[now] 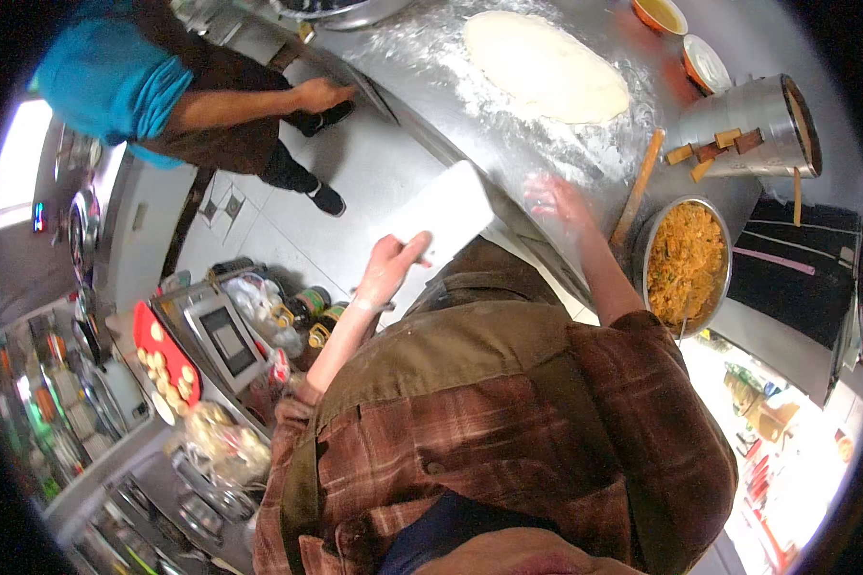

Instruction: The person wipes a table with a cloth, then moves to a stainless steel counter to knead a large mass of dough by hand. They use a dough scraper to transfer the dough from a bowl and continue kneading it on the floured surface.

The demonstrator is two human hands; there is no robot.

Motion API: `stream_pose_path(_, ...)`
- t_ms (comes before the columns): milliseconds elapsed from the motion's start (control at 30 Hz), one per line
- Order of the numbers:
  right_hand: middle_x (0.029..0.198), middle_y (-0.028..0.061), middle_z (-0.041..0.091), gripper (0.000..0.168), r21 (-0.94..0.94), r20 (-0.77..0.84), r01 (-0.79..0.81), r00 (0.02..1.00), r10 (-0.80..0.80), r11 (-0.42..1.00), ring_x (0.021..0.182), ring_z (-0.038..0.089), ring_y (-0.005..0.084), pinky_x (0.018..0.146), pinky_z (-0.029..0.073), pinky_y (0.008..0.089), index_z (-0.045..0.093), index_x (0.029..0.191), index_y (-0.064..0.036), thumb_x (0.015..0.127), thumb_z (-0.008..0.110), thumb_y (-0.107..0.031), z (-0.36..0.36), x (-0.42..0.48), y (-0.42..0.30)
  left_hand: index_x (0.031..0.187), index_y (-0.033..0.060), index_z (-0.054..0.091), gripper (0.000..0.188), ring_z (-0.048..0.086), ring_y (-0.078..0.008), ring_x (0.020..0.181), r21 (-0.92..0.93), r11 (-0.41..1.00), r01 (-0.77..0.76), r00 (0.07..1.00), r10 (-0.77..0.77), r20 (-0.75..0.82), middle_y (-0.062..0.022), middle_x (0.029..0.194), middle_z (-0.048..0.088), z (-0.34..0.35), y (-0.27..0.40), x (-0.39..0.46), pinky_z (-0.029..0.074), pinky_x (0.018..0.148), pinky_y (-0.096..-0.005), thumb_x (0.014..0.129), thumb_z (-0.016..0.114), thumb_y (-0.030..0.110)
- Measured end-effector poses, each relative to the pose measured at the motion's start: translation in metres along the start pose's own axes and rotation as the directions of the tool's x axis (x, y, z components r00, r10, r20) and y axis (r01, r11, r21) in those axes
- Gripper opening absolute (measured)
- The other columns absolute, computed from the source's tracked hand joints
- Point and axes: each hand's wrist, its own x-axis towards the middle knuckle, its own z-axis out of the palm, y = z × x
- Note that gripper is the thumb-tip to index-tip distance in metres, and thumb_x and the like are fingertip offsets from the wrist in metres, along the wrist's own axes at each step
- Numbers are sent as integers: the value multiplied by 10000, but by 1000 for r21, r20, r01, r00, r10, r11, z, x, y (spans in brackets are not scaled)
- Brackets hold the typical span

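Note:
My left hand (392, 269) grips the near end of a white rectangular object (439, 215), a tray or box by its shape, held over the floor beside the table edge. Bright light washes out its surface. My right hand (557, 198) is blurred above the near edge of the steel table (431, 108), fingers apart and nothing visible in them. Beyond it, a large oval sheet of dough (546, 68) lies flat on scattered flour. To the right of that hand rests a wooden rolling pin (638, 187), near a metal bowl of orange-brown shredded filling (689, 266).
A metal cylinder (748, 133) with wooden pieces against it stands at the right, near two small bowls (659, 16). On the left, a co-worker in a blue shirt (115, 79) stands by the table. Bottles (313, 302) and a red board with dough pieces (165, 359) lie lower left.

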Motion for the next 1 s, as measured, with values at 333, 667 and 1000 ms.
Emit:
stream_pose_path(333, 929, 54, 555, 386, 510, -49, -108, 987, 155, 853, 824, 569, 154, 692, 494, 264, 449, 1112, -30, 820, 534, -267, 42, -8, -37, 994, -60, 518, 507, 578, -175, 673, -216, 924, 316, 838, -165, 521, -130, 847, 595, 50, 15, 173, 491, 628, -273, 790, 561, 402)
stream_pose_path(667, 941, 110, 558, 336, 535, -448, 23, 855, 261, 844, 743, 581, 208, 522, 477, 249, 450, 1078, -21, 804, 537, -195, 19, 66, 1, 968, 7, 516, 438, 567, -143, 626, 68, 965, 255, 768, -245, 591, -90, 793, 595, 43, 0, 249, 472, 580, -261, 860, 417, 419)
stream_pose_path(1000, 910, 112, 547, 197, 599, -665, 295, 701, 257, 744, 663, 549, 183, 452, 464, 284, 497, 969, -19, 813, 510, -138, -23, 188, -88, 998, 67, 538, 295, 537, -105, 666, -22, 946, 324, 852, -282, 441, -40, 816, 588, -80, 42, 284, 435, 597, -228, 867, 447, 315)
